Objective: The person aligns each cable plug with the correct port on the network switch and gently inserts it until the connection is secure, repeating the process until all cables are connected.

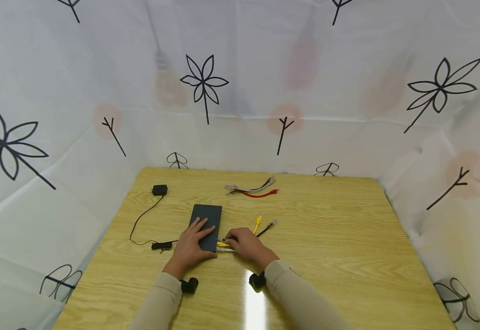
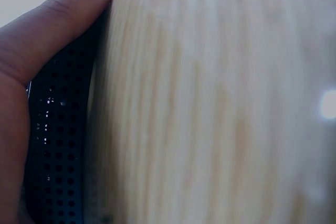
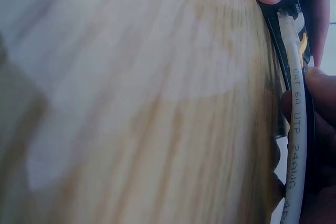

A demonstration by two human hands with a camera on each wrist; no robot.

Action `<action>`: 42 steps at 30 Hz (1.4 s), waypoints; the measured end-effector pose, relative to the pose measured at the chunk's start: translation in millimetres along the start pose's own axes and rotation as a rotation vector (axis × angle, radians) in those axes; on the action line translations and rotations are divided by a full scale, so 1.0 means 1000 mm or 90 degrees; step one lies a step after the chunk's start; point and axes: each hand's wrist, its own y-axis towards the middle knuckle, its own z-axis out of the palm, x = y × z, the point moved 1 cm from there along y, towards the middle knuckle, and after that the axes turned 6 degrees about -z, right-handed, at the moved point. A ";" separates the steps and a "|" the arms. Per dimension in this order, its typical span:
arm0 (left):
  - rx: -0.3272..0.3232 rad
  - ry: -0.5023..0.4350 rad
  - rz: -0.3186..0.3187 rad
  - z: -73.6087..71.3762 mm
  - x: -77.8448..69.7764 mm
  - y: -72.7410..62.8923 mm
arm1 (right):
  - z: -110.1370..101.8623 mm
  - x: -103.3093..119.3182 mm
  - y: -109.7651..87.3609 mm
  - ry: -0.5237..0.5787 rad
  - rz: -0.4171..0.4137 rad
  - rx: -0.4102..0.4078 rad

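A flat black network switch point(image 1: 208, 211) lies on the wooden table. My left hand point(image 1: 190, 243) rests spread over its top, thumb along the near side. Tiny vent holes line that side point(image 2: 58, 145) in the left wrist view. At the switch's right-hand ports, a white network cable point(image 3: 296, 108) printed CAT 6A UTP and a yellow network cable point(image 1: 222, 244) are plugged in. Beside them my right hand point(image 1: 246, 243) pinches a black network cable point(image 1: 266, 228) near its plug, close to the ports. The pinched plug is mostly hidden by my fingers.
A black power adapter point(image 1: 160, 189) lies at the back left, its thin cord running to a tied bundle point(image 1: 161, 246) left of the switch. Several loose short cables, one a red cable point(image 1: 261, 196), lie at the back middle. Patterned white fabric point(image 1: 240, 137) surrounds the table.
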 end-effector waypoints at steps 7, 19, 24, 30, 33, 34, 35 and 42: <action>-0.008 -0.002 0.007 0.002 0.002 0.001 | -0.001 0.000 0.002 -0.012 -0.002 0.024; -0.001 -0.006 -0.005 0.004 -0.001 0.002 | -0.002 0.000 0.004 -0.016 0.018 0.036; -0.003 -0.005 -0.012 0.003 -0.001 0.001 | 0.000 0.001 0.005 -0.019 0.018 0.033; -0.009 0.004 -0.007 0.003 0.000 0.000 | -0.001 0.004 0.006 -0.015 0.015 0.028; -0.011 0.004 -0.004 0.003 0.000 0.000 | -0.001 0.003 0.006 -0.010 0.015 0.028; -0.012 0.003 -0.003 0.003 0.000 0.001 | 0.000 0.003 0.006 -0.010 0.013 0.027; -0.012 0.003 -0.004 0.003 0.000 0.000 | 0.000 0.003 0.007 -0.011 0.011 0.026; -0.010 0.011 0.002 0.002 0.000 0.001 | 0.000 0.005 0.009 -0.009 0.009 0.028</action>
